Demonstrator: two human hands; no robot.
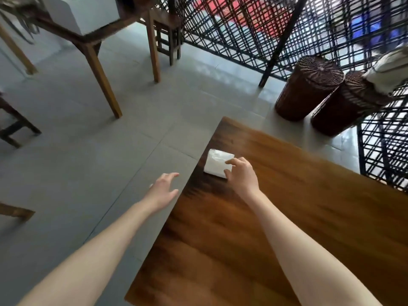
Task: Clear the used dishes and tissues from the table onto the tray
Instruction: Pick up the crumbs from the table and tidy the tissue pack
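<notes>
A white pack of tissues (pixel 215 162) lies near the far left corner of the brown wooden table (pixel 287 217). My right hand (pixel 241 176) is at the pack's near right side, thumb on its near edge and fingers curled over its top, gripping it. My left hand (pixel 164 191) hovers over the floor just left of the table's edge, fingers spread and relaxed, holding nothing. No tray or dishes show in this view.
Two dark wicker baskets (pixel 309 89) stand on the grey tiled floor beyond the table, by a black lattice screen (pixel 254 29). Another wooden table (pixel 92 40) and stools (pixel 167 29) stand at the far left. A chair part (pixel 15 129) sits at the left edge.
</notes>
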